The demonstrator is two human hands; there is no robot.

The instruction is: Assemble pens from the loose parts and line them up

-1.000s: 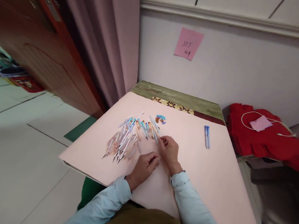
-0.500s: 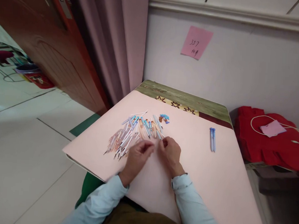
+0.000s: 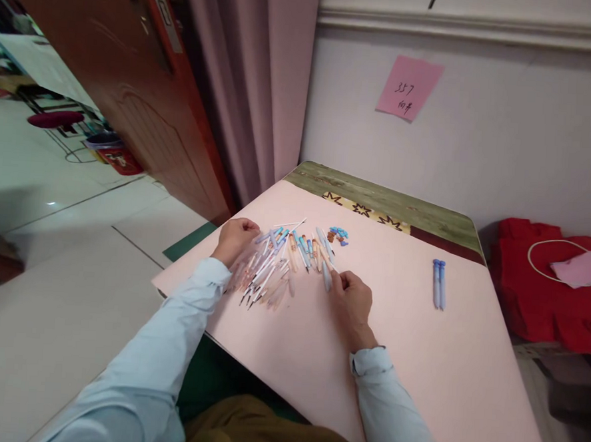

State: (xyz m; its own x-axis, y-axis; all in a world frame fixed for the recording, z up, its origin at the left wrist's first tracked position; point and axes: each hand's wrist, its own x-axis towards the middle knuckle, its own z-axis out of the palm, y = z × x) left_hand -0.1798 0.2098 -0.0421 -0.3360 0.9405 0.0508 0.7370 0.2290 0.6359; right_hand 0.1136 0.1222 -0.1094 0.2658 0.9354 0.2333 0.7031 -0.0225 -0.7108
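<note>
A pile of pen parts lies on the pink tabletop: white ink refills [image 3: 266,279] with dark tips, clear barrels [image 3: 242,271] and coloured barrels [image 3: 304,245]. My left hand [image 3: 237,239] is at the pile's back left edge, its thumb and fingers pinched together; whatever is between them is too small to make out. In front of the pile's right end, my right hand [image 3: 354,306] has its fingers closed on a pale blue pen barrel [image 3: 327,276]. Small blue and brown pen caps [image 3: 339,235] sit in a heap behind it.
Two blue pens [image 3: 438,284] lie side by side on the right of the table [image 3: 392,360]. A red cloth [image 3: 530,309] with a cord and pink paper is beyond the table's right edge. A brown door [image 3: 147,105] and curtain [image 3: 254,78] stand at the left.
My hands were close together in front of the pile. The left has moved away to the pile's back left; the right stays near the right end. The view has turned slightly left.
</note>
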